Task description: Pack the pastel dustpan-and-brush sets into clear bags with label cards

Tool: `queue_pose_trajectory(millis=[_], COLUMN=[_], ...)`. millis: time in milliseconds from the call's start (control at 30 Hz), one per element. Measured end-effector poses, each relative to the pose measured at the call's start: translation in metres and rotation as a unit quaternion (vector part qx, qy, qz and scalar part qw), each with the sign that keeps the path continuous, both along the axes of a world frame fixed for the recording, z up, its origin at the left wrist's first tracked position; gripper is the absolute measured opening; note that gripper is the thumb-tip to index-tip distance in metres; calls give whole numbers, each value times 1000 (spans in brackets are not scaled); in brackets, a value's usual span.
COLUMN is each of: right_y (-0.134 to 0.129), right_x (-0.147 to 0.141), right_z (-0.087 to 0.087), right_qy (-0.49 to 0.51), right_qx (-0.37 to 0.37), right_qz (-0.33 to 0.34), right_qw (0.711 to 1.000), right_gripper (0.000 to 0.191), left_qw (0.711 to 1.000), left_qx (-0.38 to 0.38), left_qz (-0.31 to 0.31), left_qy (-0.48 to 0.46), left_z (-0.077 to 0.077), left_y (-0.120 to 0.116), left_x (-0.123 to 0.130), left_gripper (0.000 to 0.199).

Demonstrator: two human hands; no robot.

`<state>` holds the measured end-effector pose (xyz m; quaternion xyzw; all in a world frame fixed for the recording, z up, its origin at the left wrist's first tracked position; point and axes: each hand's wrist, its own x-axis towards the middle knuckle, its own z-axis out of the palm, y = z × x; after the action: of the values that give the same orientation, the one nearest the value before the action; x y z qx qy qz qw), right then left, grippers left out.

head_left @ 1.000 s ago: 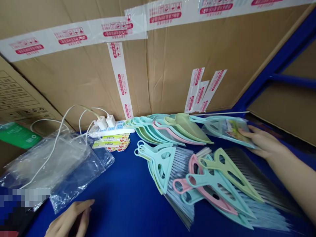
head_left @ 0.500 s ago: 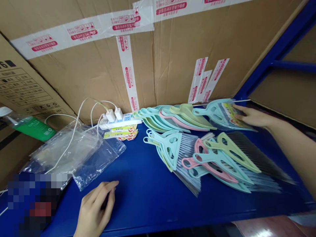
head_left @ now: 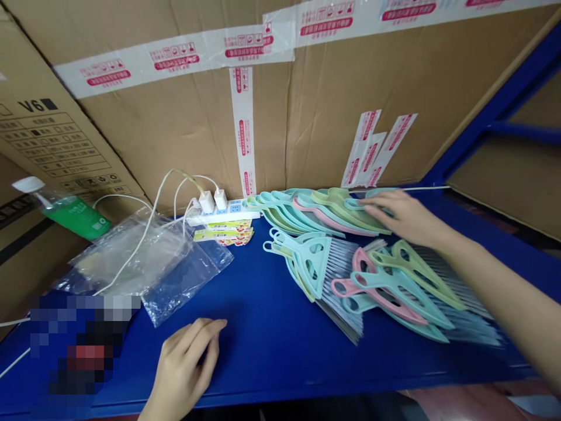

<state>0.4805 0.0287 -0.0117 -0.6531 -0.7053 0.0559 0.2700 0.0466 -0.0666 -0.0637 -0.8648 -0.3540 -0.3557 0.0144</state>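
Observation:
My right hand (head_left: pixel 401 216) is at the right end of a back row of overlapping dustpans (head_left: pixel 302 207) in light blue, green and pink. Its fingers close over a light blue dustpan (head_left: pixel 354 203); most of that piece is hidden under the hand. Loosely curled, my left hand (head_left: pixel 190 354) rests low over the blue tabletop, with a gap between thumb and fingers and nothing visible in it. Between the hands lie small brushes: a light blue brush (head_left: pixel 318 263) in a left pile, and a pink brush (head_left: pixel 383 301) and a green brush (head_left: pixel 427 275) in a right pile.
Clear plastic bags (head_left: pixel 144 257) lie at left beside a bottle with a green label (head_left: pixel 79 216). Printed cards (head_left: pixel 225 232) sit before a white power strip (head_left: pixel 236 213) with plugged chargers and loose cables. A tall cardboard box (head_left: pixel 328 117) walls the back; a blue frame post (head_left: pixel 495 88) stands right.
My right hand has moved left, from the labelled end of a dustpan-and-brush set toward its handle end. That label is now out of sight. My left hand stays about where it was.

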Motion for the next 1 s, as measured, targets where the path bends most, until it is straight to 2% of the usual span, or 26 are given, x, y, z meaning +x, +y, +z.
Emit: queue_pose_trajectory(millis=[133,267,433,633,1000], right_y=[0,2,17,41,24], right_x=[-40,-59,-65,-70,-69], right_z=[3,1,-7,-14,-4], right_qy=[-94,-147,-173,-151,-123], right_qx=[-49,-67,-57,-34,-32], right_qz=[31,33,56,109,146], right_qw=[994,986,982,982,981], right_gripper=[23,23,20,19,30], left_qw=[1000,1000,1000,1000,999], left_qx=[1,1,1,1,-15], left_qz=[3,5,1,-3,-3], left_qy=[0,-4,10,22,51], left_z=[-1,-2,-1,-2,2], left_y=[-1,-3,-2,-1,-1], left_x=[0,-1,-1,-2,2], left_gripper=[19,19,20,20,25])
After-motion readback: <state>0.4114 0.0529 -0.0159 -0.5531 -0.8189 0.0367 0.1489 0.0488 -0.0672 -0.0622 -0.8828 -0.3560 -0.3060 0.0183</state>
